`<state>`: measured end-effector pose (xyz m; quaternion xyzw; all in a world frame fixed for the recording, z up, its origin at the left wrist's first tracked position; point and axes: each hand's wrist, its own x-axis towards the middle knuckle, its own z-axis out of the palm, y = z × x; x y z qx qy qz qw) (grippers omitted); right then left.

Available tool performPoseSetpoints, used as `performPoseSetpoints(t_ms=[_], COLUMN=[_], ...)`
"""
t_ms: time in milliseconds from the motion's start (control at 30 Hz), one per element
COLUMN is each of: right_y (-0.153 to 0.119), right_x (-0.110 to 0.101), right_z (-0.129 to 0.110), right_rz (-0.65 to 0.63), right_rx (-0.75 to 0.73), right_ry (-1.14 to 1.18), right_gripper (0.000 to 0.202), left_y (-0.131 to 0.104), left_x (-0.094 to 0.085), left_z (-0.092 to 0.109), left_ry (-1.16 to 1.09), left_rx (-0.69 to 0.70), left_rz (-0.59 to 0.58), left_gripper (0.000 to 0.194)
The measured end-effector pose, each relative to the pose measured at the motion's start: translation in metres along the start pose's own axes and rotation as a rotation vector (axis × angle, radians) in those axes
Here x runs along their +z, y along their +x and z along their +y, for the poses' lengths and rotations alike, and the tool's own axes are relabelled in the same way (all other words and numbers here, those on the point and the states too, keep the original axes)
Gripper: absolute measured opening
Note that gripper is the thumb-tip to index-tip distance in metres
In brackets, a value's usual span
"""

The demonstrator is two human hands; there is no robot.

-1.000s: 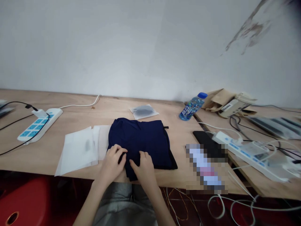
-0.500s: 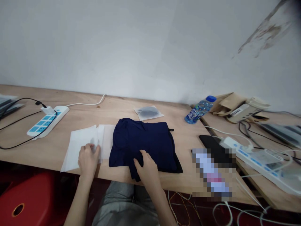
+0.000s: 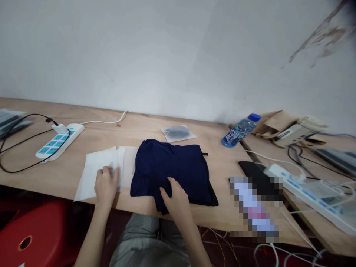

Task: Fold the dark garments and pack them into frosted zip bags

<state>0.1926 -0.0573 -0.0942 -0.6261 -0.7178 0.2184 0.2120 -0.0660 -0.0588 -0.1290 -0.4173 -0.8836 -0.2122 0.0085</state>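
Note:
A folded navy-blue garment (image 3: 174, 167) lies on the wooden table in front of me, with a strap-like piece hanging at its front edge and black cloth showing at its right corner. My right hand (image 3: 176, 196) rests on the garment's front part, thumb and fingers apart. To the left, several whitish translucent bags or sheets (image 3: 91, 167) overlap, one reaching under the garment's left side. On these lies my left hand (image 3: 107, 181), its fingers bent and the thumb apart from them. Its fingertips touch the bags; no grip on them shows.
Behind the garment is a flat translucent packet (image 3: 179, 132) with something dark inside. A power strip (image 3: 59, 142) with a black cable stands left. At right are a tilted blue-capped bottle (image 3: 240, 130), a black flat object (image 3: 258, 178), a blurred-out phone-like object (image 3: 253, 207) and another power strip (image 3: 308, 200).
The view has shifted slightly, so most things appear a little farther right. Both hands stay at nearly the same places on the bags and the garment.

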Motion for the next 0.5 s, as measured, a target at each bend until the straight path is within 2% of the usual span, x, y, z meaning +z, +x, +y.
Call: performPoseSetpoints(t_ms=[167,333,500], right_y=[0.000,0.000,-0.001], right_x=[-0.002,-0.003,-0.004], right_z=[-0.001,-0.001,0.003], right_rz=[-0.009,-0.030,-0.037], right_rx=[-0.001,0.013,-0.003], right_ry=[0.008,0.024,0.067], right_gripper=[0.037,0.037,0.037], left_y=[0.007,0.006,0.002], left_x=[-0.004,-0.006,-0.011], left_z=[0.009,0.007,-0.006], left_ry=[0.046,0.056,0.054], left_rx=[-0.070,0.011,0.063], left_rz=[-0.040,-0.014,-0.027], left_gripper=[0.054,0.033,0.026])
